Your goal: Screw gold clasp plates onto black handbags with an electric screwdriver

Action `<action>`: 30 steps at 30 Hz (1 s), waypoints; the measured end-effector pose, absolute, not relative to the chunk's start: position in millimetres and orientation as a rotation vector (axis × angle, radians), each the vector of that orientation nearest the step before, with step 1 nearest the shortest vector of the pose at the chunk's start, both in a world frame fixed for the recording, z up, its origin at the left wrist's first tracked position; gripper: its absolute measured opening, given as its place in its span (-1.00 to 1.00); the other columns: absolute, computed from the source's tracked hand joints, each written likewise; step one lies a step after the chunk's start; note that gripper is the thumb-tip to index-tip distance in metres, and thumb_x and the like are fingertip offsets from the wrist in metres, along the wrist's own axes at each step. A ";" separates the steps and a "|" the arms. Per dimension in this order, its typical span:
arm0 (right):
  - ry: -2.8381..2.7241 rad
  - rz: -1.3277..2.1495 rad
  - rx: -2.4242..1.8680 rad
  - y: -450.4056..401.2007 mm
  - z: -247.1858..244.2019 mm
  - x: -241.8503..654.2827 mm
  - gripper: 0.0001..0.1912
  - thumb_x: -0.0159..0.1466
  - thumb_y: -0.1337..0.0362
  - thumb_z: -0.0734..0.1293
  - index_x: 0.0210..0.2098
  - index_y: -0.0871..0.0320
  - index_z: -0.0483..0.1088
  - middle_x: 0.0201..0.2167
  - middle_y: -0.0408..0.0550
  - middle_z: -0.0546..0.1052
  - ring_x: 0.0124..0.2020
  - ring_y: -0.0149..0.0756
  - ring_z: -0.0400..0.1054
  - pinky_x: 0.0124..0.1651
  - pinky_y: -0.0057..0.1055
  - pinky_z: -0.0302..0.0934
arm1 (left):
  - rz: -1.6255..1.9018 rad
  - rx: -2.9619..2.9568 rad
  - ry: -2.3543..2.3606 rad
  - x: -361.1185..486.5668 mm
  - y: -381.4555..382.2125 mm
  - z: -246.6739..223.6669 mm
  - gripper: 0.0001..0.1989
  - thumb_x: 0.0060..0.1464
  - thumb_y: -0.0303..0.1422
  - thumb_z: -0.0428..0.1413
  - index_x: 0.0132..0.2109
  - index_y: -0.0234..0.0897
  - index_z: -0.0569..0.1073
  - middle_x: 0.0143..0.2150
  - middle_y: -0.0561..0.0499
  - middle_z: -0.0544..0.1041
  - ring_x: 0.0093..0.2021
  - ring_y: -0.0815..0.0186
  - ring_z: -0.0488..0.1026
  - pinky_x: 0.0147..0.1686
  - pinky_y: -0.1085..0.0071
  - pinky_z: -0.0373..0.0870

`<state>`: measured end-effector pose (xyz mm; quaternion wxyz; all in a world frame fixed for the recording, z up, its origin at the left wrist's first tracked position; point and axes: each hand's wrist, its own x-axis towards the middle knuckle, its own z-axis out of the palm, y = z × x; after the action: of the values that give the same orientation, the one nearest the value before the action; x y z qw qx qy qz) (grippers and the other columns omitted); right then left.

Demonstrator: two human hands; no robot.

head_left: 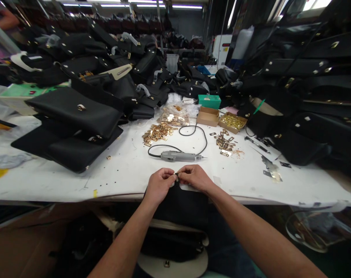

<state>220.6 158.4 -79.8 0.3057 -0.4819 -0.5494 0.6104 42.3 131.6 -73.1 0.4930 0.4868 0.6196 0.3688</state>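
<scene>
No lettering, label or number — nothing readable here.

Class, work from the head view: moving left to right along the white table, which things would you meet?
Large black bag → left hand → right hand → loose pile of small metal plates → slim pen-like tool.

A slim cylindrical power tool [178, 156] is showing grey. At six o'clock from it, a smooth leather-like flap [178, 204] is looking plain black, a rounded bag panel [189, 266] below it cream. Between ten and eleven, heaped metal fittings [156, 133] are gleaming gold. At one, an open cardboard box [208, 119] is showing brown. The white tabletop [129, 183] is bearing black specks.
</scene>
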 end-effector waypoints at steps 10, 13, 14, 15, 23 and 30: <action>-1.346 1.728 -1.162 158.1 -79.7 226.7 -0.79 0.14 0.22 0.42 -0.29 0.24 0.56 -0.51 -0.11 0.57 -0.49 -0.38 0.42 -0.34 -0.46 0.32 | 0.869 1.261 1.462 43.0 133.4 -70.9 -0.69 -0.03 -0.20 0.23 -0.15 -0.26 0.54 -0.28 -0.03 0.64 -0.26 0.22 0.56 -0.23 0.34 0.42; -1.340 1.738 -1.162 157.6 -77.6 226.7 -0.79 0.14 0.21 0.42 -0.31 0.23 0.56 -0.52 -0.11 0.56 -0.49 -0.39 0.42 -0.34 -0.47 0.32 | 0.798 1.274 1.432 39.8 135.5 -67.8 -0.70 -0.02 -0.17 0.24 -0.18 -0.26 0.57 -0.30 -0.04 0.65 -0.27 0.19 0.57 -0.22 0.32 0.42; -1.345 1.737 -1.165 157.4 -77.1 226.6 -0.80 0.14 0.21 0.42 -0.32 0.23 0.55 -0.52 -0.12 0.56 -0.49 -0.39 0.42 -0.34 -0.47 0.31 | 0.779 1.275 1.424 39.1 135.9 -66.7 -0.70 -0.02 -0.16 0.24 -0.19 -0.26 0.58 -0.30 -0.04 0.66 -0.28 0.19 0.57 -0.23 0.32 0.42; -1.349 1.732 -1.169 157.2 -76.8 226.4 -0.81 0.14 0.21 0.42 -0.33 0.22 0.55 -0.53 -0.12 0.55 -0.49 -0.40 0.41 -0.34 -0.48 0.31 | 0.767 1.275 1.418 38.7 136.0 -65.7 -0.70 -0.03 -0.16 0.24 -0.20 -0.26 0.59 -0.30 -0.04 0.66 -0.28 0.19 0.57 -0.24 0.33 0.42; -1.371 1.662 -1.203 156.1 -78.8 224.0 -0.84 0.11 0.27 0.39 -0.35 0.20 0.56 -0.56 -0.16 0.53 -0.52 -0.40 0.38 -0.38 -0.49 0.27 | 0.769 1.252 1.471 43.2 133.4 -60.8 -0.73 -0.04 -0.19 0.22 -0.25 -0.28 0.62 -0.38 0.00 0.63 -0.37 0.26 0.50 -0.35 0.40 0.34; -1.458 1.526 -1.290 155.0 -79.8 220.2 -0.85 0.09 0.31 0.33 -0.39 0.20 0.55 -0.59 -0.16 0.52 -0.54 -0.40 0.36 -0.43 -0.51 0.21 | 0.766 1.254 1.497 44.8 134.0 -61.7 -0.79 -0.04 -0.23 0.21 -0.32 -0.28 0.61 -0.46 0.03 0.58 -0.43 0.30 0.45 -0.41 0.43 0.29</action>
<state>220.2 155.0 -79.8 0.3277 -0.4927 -0.5569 0.5828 44.8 134.0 -61.7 0.4987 0.5180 0.6186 0.3167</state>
